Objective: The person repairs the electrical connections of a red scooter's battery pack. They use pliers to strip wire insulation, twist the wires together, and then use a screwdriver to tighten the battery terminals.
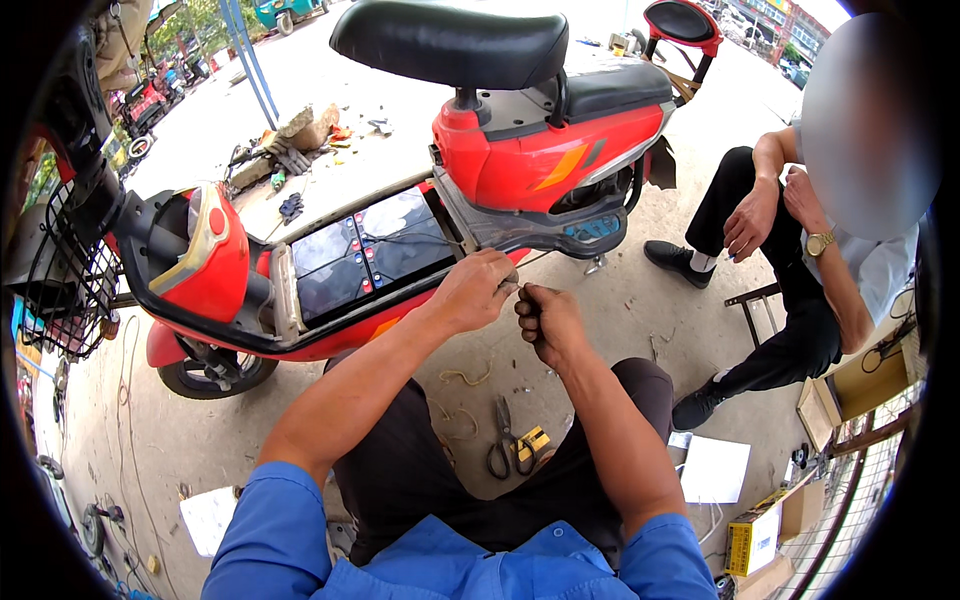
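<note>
My left hand (478, 290) and my right hand (552, 322) meet in front of a red electric scooter (545, 165), both closed in a pinch. A thin wire (517, 284) runs between their fingertips; its ends are hidden by the fingers. Left of my hands, the scooter's open floor compartment holds several black batteries (405, 222) with red and blue terminals. A dark cable (425, 237) lies across them toward my left hand. Below my hands, black-handled scissors (506, 440) lie on the ground beside a small yellow box (533, 447).
At the right sits a person (768, 240) with hands together, near a small stool (757, 305). White paper (715, 470) and an opened yellow carton (755, 540) lie at lower right. Pale string (467, 377) lies between my legs. A wire basket (68, 275) hangs at the scooter's front.
</note>
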Demonstrator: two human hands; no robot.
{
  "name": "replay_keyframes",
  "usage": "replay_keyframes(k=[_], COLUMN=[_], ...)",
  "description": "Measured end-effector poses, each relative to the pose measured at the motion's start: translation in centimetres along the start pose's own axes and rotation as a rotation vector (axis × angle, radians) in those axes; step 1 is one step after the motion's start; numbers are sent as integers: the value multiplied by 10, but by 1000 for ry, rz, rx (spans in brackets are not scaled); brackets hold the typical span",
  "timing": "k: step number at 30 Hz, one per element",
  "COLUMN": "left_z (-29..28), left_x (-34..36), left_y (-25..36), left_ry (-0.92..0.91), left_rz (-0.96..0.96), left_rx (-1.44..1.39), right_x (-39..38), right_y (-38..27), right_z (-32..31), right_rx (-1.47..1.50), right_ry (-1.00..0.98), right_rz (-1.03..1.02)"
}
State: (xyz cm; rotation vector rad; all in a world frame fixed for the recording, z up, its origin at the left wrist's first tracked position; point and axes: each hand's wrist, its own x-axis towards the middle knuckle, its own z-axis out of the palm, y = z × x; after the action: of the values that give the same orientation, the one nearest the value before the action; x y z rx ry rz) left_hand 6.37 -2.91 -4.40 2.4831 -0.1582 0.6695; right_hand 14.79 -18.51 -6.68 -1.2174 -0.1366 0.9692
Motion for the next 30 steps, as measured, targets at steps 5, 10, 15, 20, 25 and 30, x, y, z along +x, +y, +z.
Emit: replay_keyframes(k=[5,10,15,20,25,30], left_z=[0,-3,-4,-3,-2,-4], left_x=[2,2,1,2,2,1], left_y=[-1,-2,-1,-2,-1,-1], left_ry=[29,34,22,22,-3,9], left_rz=[-8,-41,-32,-13,0,-46], left_rx=[-24,-41,-25,-44,-69,-80], right_x=[-5,-15,-17,-7,-3,-9], right_y=[-10,-6,-9,-3,-16,-21], right_z=[-10,-5,-1,-5,-9,-10], right_rx=[-35,-889,-1119,-975,-31,-201], right_ry=[8,277,338,254,-34,57], right_rz=[49,-850,-1109,-944,49,-25])
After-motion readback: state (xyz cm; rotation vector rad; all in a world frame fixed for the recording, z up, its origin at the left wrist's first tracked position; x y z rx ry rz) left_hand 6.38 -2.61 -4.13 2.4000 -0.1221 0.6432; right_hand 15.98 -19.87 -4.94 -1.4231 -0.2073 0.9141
